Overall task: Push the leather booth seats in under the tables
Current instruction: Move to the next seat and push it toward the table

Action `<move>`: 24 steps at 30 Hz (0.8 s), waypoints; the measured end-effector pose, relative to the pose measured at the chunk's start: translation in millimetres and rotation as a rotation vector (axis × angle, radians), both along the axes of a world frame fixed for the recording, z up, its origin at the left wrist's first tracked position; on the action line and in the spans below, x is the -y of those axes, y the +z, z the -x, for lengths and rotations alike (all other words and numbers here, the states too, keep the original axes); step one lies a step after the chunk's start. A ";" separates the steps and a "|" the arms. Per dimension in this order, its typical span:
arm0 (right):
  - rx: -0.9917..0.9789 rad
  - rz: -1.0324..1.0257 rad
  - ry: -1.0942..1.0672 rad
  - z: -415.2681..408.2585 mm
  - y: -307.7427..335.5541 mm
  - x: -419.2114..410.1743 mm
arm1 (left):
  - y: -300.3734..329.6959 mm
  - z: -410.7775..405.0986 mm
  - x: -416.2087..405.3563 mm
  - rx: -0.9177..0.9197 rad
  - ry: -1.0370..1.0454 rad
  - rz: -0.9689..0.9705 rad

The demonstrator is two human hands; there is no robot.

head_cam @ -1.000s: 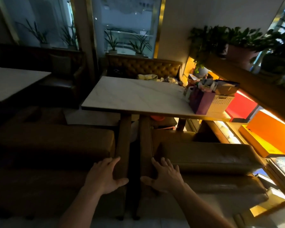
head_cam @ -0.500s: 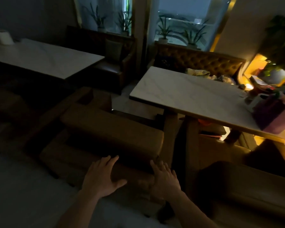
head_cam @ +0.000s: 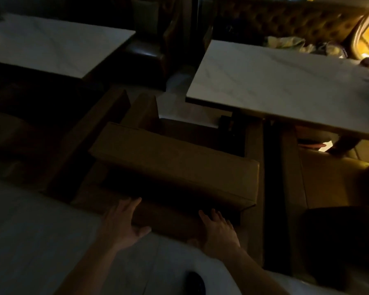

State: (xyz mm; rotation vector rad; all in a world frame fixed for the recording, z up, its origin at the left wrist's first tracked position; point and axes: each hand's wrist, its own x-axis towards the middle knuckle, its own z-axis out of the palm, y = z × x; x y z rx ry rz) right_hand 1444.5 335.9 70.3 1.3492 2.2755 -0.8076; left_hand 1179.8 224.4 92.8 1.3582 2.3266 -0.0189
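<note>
Left hand and right hand lie open, fingers spread, flat on the near back of the brown leather seat; marble table stands far right.

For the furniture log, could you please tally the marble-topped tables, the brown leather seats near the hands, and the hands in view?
White marble-topped tables: 2
Brown leather booth seats near the hands: 2
Bare hands: 2
Total: 6

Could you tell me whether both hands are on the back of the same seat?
Yes, the left hand and right hand both rest on one brown seat.
</note>
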 end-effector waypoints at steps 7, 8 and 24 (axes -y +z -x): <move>0.097 -0.043 -0.126 26.1 -35.1 8.8 | -41.1 75.2 -13.7 0.000 -0.176 0.026; 0.107 -0.042 -0.151 30.4 -40.3 12.2 | -48.0 85.8 -15.9 -0.007 -0.221 0.029; 0.127 -0.345 -0.300 50.2 -88.3 53.6 | -118.3 147.6 -4.7 -0.050 -0.434 -0.179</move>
